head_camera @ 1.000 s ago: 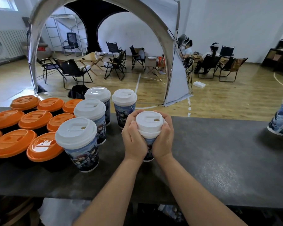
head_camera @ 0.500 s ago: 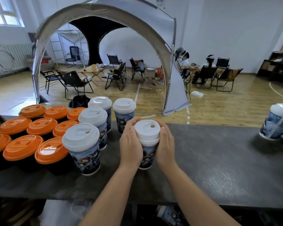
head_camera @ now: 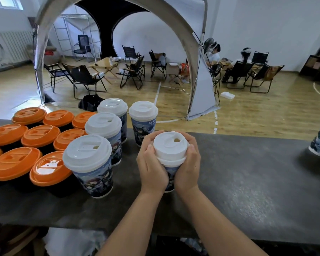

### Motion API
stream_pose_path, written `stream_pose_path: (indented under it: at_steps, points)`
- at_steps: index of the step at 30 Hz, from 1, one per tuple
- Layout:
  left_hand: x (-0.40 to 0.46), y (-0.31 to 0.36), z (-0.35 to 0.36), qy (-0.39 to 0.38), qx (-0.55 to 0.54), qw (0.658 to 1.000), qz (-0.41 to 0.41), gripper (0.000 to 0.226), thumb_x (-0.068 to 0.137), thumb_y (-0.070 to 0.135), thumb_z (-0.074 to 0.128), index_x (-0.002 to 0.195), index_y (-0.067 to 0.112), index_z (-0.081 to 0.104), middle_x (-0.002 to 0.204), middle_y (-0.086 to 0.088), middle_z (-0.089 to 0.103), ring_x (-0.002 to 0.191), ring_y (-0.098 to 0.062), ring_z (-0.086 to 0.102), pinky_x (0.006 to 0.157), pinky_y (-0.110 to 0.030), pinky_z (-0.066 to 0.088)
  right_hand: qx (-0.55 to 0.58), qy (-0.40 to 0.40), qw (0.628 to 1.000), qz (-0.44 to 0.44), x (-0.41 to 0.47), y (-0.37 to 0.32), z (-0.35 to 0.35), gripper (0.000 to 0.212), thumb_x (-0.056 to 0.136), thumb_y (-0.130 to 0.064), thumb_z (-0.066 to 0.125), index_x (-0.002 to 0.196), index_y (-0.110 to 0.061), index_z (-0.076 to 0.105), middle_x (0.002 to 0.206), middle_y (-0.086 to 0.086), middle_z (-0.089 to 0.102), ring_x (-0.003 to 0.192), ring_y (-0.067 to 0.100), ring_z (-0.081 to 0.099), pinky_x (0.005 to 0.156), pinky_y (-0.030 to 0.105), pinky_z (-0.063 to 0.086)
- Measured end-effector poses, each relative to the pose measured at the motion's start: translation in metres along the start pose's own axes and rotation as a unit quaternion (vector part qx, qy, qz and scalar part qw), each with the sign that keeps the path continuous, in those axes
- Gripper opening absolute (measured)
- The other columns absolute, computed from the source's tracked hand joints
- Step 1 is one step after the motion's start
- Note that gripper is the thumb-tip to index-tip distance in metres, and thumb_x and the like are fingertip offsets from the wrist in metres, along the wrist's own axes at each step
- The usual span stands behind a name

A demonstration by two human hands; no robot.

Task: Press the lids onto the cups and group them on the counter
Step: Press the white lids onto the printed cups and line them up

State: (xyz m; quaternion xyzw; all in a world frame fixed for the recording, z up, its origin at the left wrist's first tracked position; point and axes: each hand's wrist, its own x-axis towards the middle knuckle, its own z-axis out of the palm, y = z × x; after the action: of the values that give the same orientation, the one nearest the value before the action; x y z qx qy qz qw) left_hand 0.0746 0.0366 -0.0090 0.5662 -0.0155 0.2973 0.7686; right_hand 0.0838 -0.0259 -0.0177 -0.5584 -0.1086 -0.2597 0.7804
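Both the left hand and right hand wrap their fingers around the cup on the near tabletop, so squeezing evenly around the white lid should seat it.

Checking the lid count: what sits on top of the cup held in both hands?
A white lid with an open sip hole caps the cup. Both hands wrap its rim, so the seal there is hidden.

Lidded cups crowd left; counter bare right of hands.
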Motion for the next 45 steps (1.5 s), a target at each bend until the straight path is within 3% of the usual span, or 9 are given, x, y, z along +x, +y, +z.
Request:
stream_pose_path:
  at_steps: [5,9,14,17,22,25,29,38,45]
  points:
    - [0.001,0.001,0.001,0.006,0.0,1.0,0.001,0.038,0.088,0.014,0.032,0.101,0.004,0.066,0.096,-0.006,0.072,0.094,-0.02,0.067,0.077,-0.033,0.055,0.0,0.002,1.0,0.001,0.002,0.0,0.001,0.034,0.089,-0.031,0.037,0.101,-0.009,0.061,0.093,-0.001,0.068,0.088,0.01,0.064,0.072,0.022,0.05]
    - [0.001,0.005,0.001,0.002,0.004,1.0,-0.006,0.039,0.087,0.018,0.031,0.102,0.007,0.065,0.099,-0.01,0.071,0.096,-0.022,0.066,0.081,-0.038,0.054,-0.007,0.003,1.0,0.015,0.002,-0.005,0.001,0.031,0.091,-0.019,0.033,0.099,-0.01,0.061,0.093,-0.001,0.067,0.088,0.011,0.063,0.074,0.025,0.051]
    - [-0.008,0.014,-0.009,-0.027,0.087,0.996,0.007,0.033,0.093,0.024,0.031,0.107,0.019,0.061,0.104,0.004,0.068,0.102,-0.009,0.063,0.085,-0.024,0.05,-0.024,0.004,0.999,0.044,0.004,-0.018,-0.005,0.026,0.092,-0.016,0.039,0.095,-0.012,0.065,0.091,-0.002,0.069,0.084,0.006,0.064,0.072,0.021,0.05]
    - [-0.014,0.022,-0.017,0.002,0.123,0.992,0.012,0.025,0.093,0.027,0.035,0.099,0.018,0.058,0.093,0.009,0.064,0.088,0.002,0.06,0.074,-0.013,0.044,-0.056,0.033,0.996,0.068,0.006,-0.023,-0.014,0.026,0.099,-0.009,0.047,0.084,-0.013,0.068,0.081,-0.005,0.072,0.077,0.005,0.065,0.068,0.021,0.051]
    - [-0.013,0.027,-0.018,-0.011,0.123,0.992,0.006,0.021,0.096,0.02,0.037,0.108,0.02,0.054,0.102,0.006,0.061,0.091,0.007,0.056,0.078,-0.006,0.041,-0.063,0.0,0.996,0.069,-0.008,-0.03,-0.015,0.035,0.104,-0.017,0.033,0.104,-0.011,0.067,0.095,-0.004,0.073,0.09,0.003,0.068,0.073,0.015,0.051]
    - [-0.014,0.021,-0.015,-0.044,0.097,0.994,-0.008,0.038,0.096,0.028,0.031,0.12,0.023,0.06,0.116,0.008,0.066,0.112,-0.001,0.059,0.096,-0.02,0.047,-0.064,-0.026,0.996,0.048,-0.015,-0.026,-0.011,0.037,0.098,-0.026,0.032,0.119,-0.018,0.061,0.112,-0.004,0.068,0.106,0.008,0.064,0.086,0.018,0.051]
    - [-0.017,0.012,-0.014,-0.025,0.082,0.996,0.001,0.04,0.097,0.025,0.03,0.119,0.019,0.064,0.115,0.003,0.069,0.113,-0.013,0.062,0.097,-0.037,0.051,-0.056,-0.027,0.998,0.015,-0.019,-0.022,-0.008,0.034,0.098,-0.023,0.032,0.117,-0.015,0.059,0.108,-0.005,0.069,0.104,0.013,0.064,0.084,0.02,0.051]
    - [-0.013,0.008,-0.006,-0.011,-0.001,1.0,0.019,0.037,0.092,0.014,0.032,0.107,0.006,0.064,0.102,-0.007,0.07,0.099,-0.019,0.066,0.08,-0.028,0.053,-0.005,0.02,1.0,0.02,-0.012,-0.008,0.001,0.029,0.093,-0.019,0.035,0.103,-0.018,0.062,0.1,0.004,0.069,0.095,0.022,0.066,0.078,0.034,0.056]
    - [-0.009,0.002,-0.006,-0.019,-0.012,0.999,0.041,0.037,0.092,0.013,0.031,0.106,0.002,0.064,0.102,-0.009,0.07,0.098,-0.021,0.066,0.081,-0.03,0.052,-0.002,0.019,1.0,0.003,-0.011,-0.007,0.003,0.026,0.091,-0.029,0.038,0.1,-0.026,0.063,0.099,0.002,0.068,0.094,0.021,0.066,0.077,0.037,0.057]
